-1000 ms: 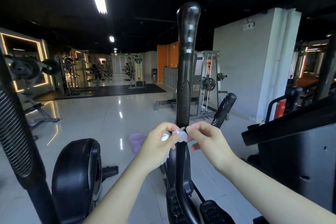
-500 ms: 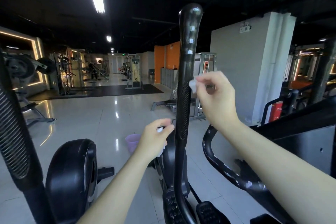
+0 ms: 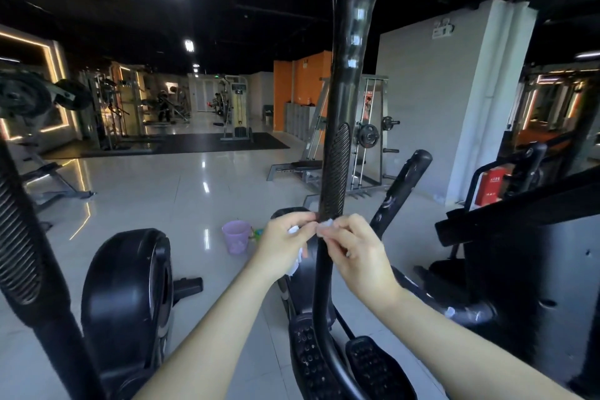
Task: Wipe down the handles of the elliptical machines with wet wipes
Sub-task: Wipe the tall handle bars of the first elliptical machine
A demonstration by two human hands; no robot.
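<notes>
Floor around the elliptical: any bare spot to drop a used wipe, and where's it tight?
Bare tile lies left of the purple bucket, running back to the dark mat and bench. Crowded at the upright handle: left hand and right hand pinch the wipe around it, pedals below.

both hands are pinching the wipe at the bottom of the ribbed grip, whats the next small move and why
Probably slide the wet wipe upward along the tall handle. The left hand and right hand pinch it against the bar just below the ribbed grip, so the grip and the glossy top above it lie ahead of the wipe.
</notes>
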